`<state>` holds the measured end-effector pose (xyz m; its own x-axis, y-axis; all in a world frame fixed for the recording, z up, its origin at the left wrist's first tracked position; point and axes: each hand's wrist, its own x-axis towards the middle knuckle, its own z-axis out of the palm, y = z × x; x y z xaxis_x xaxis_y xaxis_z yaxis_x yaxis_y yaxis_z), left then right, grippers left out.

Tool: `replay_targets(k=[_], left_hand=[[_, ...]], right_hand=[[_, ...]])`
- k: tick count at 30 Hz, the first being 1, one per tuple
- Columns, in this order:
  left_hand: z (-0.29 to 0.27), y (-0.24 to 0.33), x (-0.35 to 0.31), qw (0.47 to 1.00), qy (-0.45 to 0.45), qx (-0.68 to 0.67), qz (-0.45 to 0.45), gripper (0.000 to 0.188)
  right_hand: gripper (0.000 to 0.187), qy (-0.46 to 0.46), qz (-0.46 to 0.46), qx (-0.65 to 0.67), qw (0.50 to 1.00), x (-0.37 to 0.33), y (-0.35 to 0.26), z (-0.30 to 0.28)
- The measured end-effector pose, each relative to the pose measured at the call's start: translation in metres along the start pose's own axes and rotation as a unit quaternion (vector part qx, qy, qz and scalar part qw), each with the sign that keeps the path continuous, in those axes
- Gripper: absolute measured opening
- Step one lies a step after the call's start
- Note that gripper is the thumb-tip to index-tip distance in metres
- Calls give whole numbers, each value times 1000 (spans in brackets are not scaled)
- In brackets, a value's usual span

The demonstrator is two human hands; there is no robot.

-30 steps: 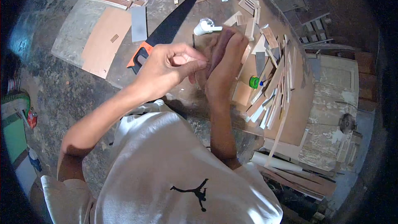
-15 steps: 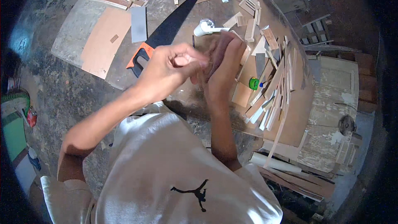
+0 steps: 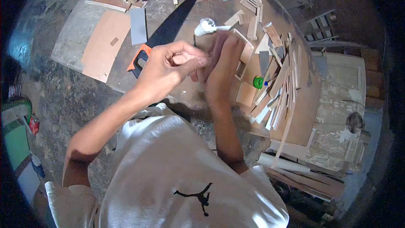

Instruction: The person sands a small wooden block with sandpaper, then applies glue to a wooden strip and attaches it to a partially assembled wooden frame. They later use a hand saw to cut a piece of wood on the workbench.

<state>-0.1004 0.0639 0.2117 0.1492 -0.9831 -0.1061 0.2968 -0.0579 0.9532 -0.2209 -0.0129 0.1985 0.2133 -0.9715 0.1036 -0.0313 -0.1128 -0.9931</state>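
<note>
My left hand (image 3: 166, 67) is closed in a pinch above the workbench, its fingertips close against the sheet in my other hand. Whatever lies between those fingertips is too small or hidden to name. A folded reddish-brown sheet that looks like sandpaper (image 3: 217, 52) is gripped in my right hand (image 3: 223, 74), which is smeared by motion. Just right of that hand lies a small thin-walled wooden frame (image 3: 244, 63), partly hidden. Beyond the hands stands a cup of white paste (image 3: 205, 26) with a pale flat stick (image 3: 223, 28) beside its rim.
A handsaw (image 3: 173, 25) with an orange and black handle lies beyond my left hand. Near it are a grey strip (image 3: 138, 26) and a thin plywood sheet (image 3: 105, 44). Wood strips (image 3: 280, 88) pile up at right, by a green round object (image 3: 258, 82).
My right hand has shifted slightly left with the sandpaper, uncovering more of the small wooden frame. My left hand keeps its pinch, nearly in place. The whole view has shifted a little.
</note>
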Motion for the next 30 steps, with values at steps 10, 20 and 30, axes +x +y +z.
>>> replay_targets(k=[10,20,30], left_hand=[[-8,1,-8,999,21,-35,-12,18],[-9,-8,-5,986,56,-150,-44,22],[-2,-5,-6,999,33,-15,-18,22]], right_hand=[[49,-35,35,87,995,24,-18,-16],[41,-6,80,121,989,-24,1,-2],[30,50,-219,-181,958,-17,8,13]])
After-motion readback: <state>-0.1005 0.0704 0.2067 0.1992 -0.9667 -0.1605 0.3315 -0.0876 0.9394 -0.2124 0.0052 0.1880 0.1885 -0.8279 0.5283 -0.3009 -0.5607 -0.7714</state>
